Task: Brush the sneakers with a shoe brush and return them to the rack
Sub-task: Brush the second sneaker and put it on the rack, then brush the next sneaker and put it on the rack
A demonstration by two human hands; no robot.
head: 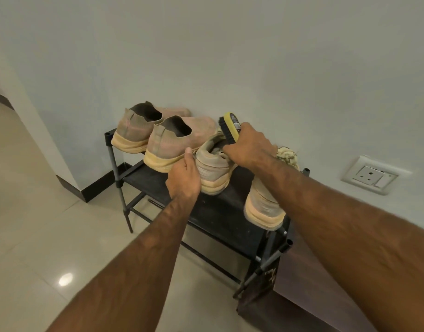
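**Rack-Top Brushing Station: Hand and Workpiece Positions**

Pale wall (206,56) and glossy tiled floor (38,224) frame a black rack (218,212) at frame centre.

1. Right hand (249,147), centre of frame: fingers are curled round the shoe brush (231,127), gripping its lower end. The yellow back faces up and right and the dark bristles face left. The brush sits over the mouth of the held sneaker (213,168) (actual bristle contact cannot be confirmed).

2. Left hand (184,173), just left of centre: it grips the heel of the held sneaker from the left side. The thumb rests at the collar edge and the other fingers are hidden behind the hand.

3. Held sneaker: beige with a tan sole, on the rack's top shelf, heel toward the camera.

4. Second sneaker (263,204): right of the first on the same shelf. Its heel overhangs the front edge and its upper is partly covered by the right forearm.

5. Left knit shoe (134,130) and right knit shoe (175,144): pinkish, parked side by side on the shelf's left end. The right one touches the left hand's thumb side.

6. Socket plate (371,176): white, on the wall at right of frame.
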